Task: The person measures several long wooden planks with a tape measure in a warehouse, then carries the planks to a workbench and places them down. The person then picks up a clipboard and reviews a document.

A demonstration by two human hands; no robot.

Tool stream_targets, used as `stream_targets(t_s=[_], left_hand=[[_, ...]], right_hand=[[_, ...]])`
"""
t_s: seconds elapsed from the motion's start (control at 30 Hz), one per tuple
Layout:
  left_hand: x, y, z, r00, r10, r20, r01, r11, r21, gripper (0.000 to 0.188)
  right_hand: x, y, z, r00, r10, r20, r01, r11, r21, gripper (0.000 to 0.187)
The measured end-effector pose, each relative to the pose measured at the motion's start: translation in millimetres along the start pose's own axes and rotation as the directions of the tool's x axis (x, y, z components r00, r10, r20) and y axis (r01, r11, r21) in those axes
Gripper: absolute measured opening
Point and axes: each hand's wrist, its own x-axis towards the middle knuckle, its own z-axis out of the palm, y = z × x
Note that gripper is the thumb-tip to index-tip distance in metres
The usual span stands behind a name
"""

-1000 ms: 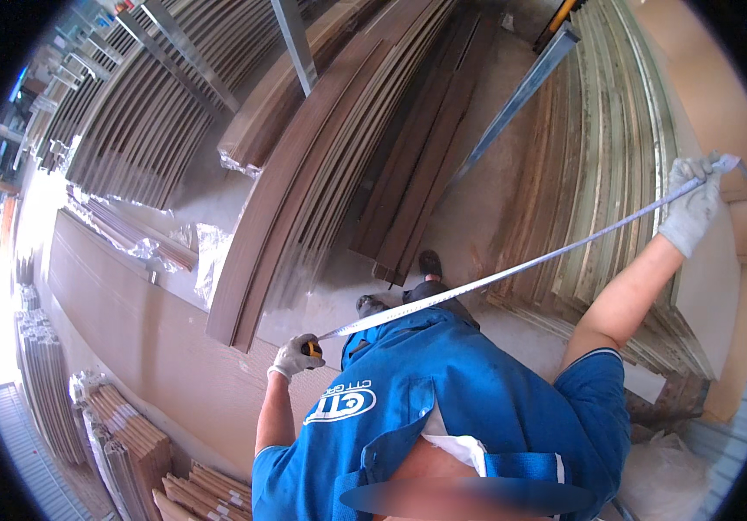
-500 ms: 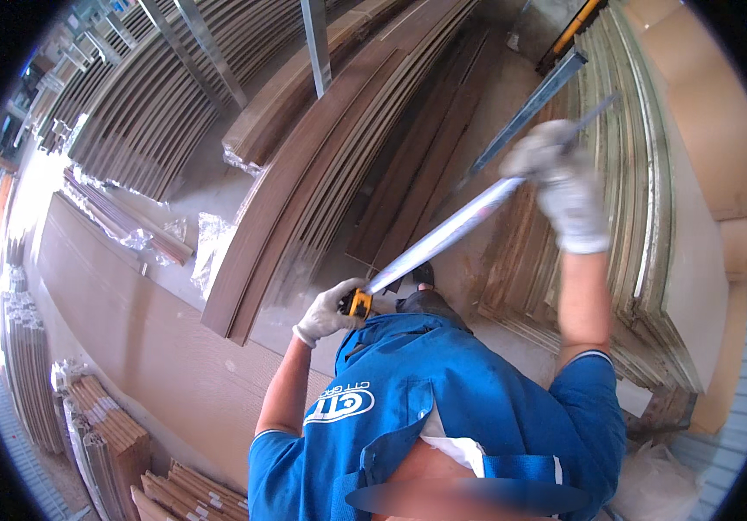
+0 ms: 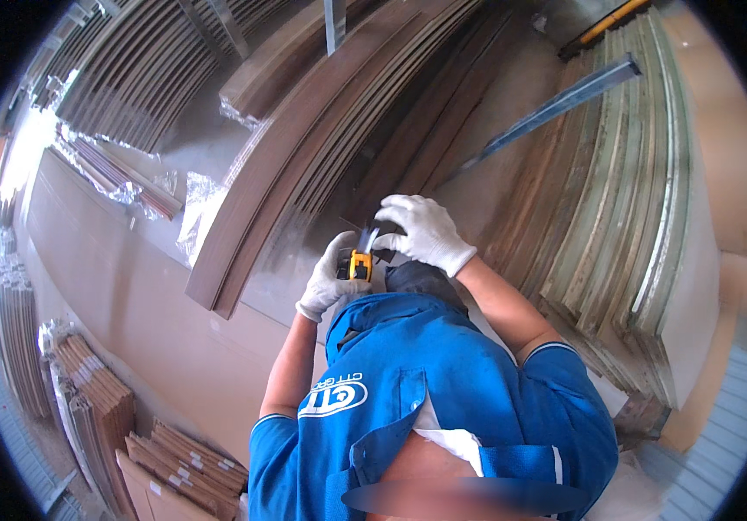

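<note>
My left hand (image 3: 333, 276), in a white work glove, is closed around a yellow and black tape measure (image 3: 360, 266). Only a short piece of its metal blade (image 3: 369, 238) shows above the case, slightly blurred. Close beside it on the right is my right hand (image 3: 424, 231), gloved too. Its fingers curve forward with a gap between thumb and fingers, near the blade's end; whether the thumb touches the blade is unclear. Both hands are in front of my waist, above the floor.
Long brown boards (image 3: 260, 191) lie stacked ahead on the left. Panels with pale, worn edges (image 3: 625, 191) stand on the right. A metal bar (image 3: 556, 106) slants out in front of them. More cardboard-coloured stacks (image 3: 187, 469) are at the lower left.
The long blade stretched between my hands has gone back into the case, leaving a short end. My right hand has come down and left, from the panels to beside the tape measure.
</note>
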Motion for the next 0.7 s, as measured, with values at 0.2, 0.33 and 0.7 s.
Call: stream_targets(t_s=[0.2, 0.33, 0.7], left_hand=[[12.6, -61.4, 7.3, 0.954, -0.248, -0.168, 0.173, 0.915, -0.364, 0.081], [41.5, -124.8, 22.3, 0.889, -0.433, -0.149, 0.235, 0.71, -0.664, 0.07], [190.9, -379.5, 30.8, 0.616, -0.785, -0.07, 0.198, 0.24, -0.95, 0.049]], right_hand=[[-4.3, 119.9, 28.6, 0.88, 0.415, 0.231, -0.472, 0.817, 0.33, 0.036], [2.8, 214.5, 76.3, 0.724, 0.581, 0.372, -0.669, 0.46, 0.584, 0.034], [10.1, 407.4, 305.4, 0.174, 0.921, 0.348, -0.892, -0.003, 0.452, 0.055]])
